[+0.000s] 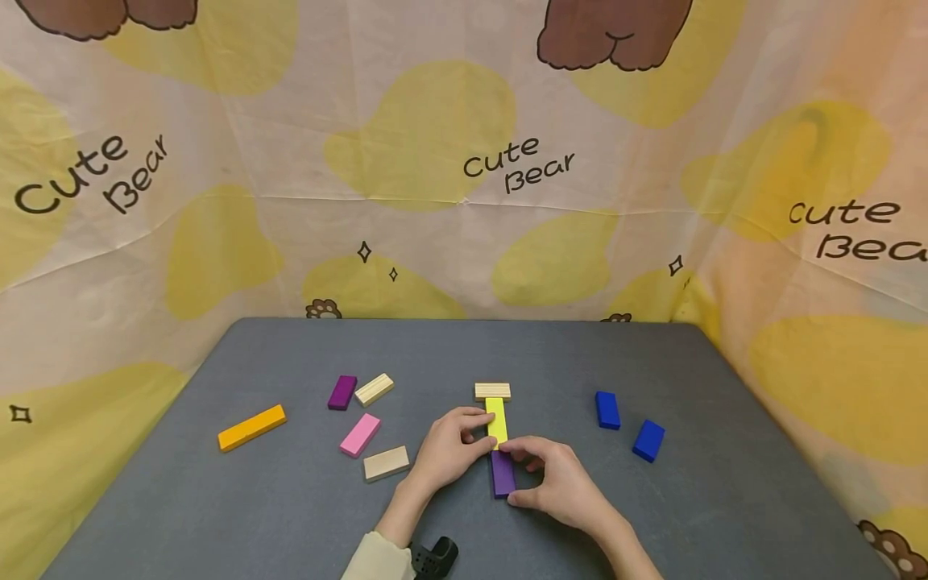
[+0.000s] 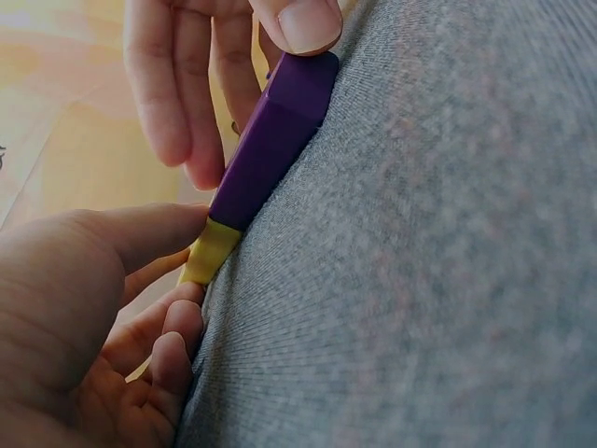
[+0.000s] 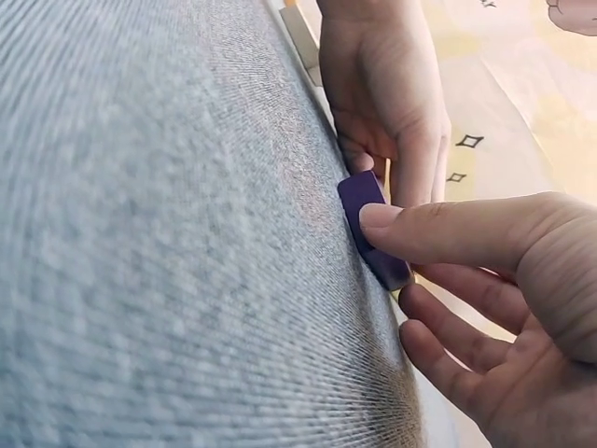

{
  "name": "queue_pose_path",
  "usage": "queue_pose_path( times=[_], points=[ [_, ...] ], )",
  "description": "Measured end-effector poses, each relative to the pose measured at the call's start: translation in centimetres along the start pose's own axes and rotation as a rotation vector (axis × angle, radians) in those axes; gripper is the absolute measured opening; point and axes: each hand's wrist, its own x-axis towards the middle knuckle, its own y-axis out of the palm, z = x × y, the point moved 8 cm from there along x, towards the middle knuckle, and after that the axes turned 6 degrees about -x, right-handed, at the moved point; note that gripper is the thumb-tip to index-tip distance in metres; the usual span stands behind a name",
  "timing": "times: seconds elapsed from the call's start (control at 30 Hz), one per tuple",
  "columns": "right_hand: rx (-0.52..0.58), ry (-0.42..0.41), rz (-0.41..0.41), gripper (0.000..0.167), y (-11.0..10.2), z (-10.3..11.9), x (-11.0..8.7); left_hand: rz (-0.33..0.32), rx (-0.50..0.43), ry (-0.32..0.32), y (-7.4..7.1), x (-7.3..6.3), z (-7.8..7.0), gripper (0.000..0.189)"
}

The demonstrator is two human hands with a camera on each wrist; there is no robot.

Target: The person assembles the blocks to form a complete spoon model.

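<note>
1. Purple block (image 1: 503, 475): lies flat on the table near its near-middle part, long side pointing away from the person, far end against the near end of the yellow block.
2. Right hand (image 1: 561, 483): pinches purple block along its length, thumb at the near end, index finger reaching the far end by the join; other fingers loosely bent.
3. Yellow block (image 1: 496, 420): lies flat, in line with purple.
4. Left hand (image 1: 445, 451): pinches yellow block between thumb and fingers, thumb close to the join with purple.
5. Crosswise cream block (image 1: 492, 391): at yellow's far end, forming a T.
6. Left of the hands: plain cream block (image 1: 387, 464) nearest the left hand, pink block (image 1: 360, 436) beyond it, then ridged cream block (image 1: 374, 390) just beside plum block (image 1: 342, 393).
7. Orange block (image 1: 251, 428): long, angled, farthest left.
8. Right side: two blue blocks (image 1: 607, 410), apart from each other.
9. Pale sleeve (image 1: 379, 557) and black wrist device (image 1: 435, 557) on left arm.
10. Grey table (image 1: 290, 524); patterned cloth (image 1: 420, 234) behind, "Cute Bear" print.
</note>
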Motion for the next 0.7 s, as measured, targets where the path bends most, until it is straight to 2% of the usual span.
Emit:
queue_pose_path(
  times=[0.4, 0.7],
  points=[
    [0.085, 0.005, -0.043, 0.064, -0.17, -0.10, 0.02, 0.000, 0.021, -0.031, 0.13, -0.04, 0.38, 0.036],
    [0.079, 0.018, -0.044, 0.064, -0.22, -0.21, 0.00, 0.004, 0.024, -0.027, 0.16, 0.02, 0.46, 0.037]
  ],
)
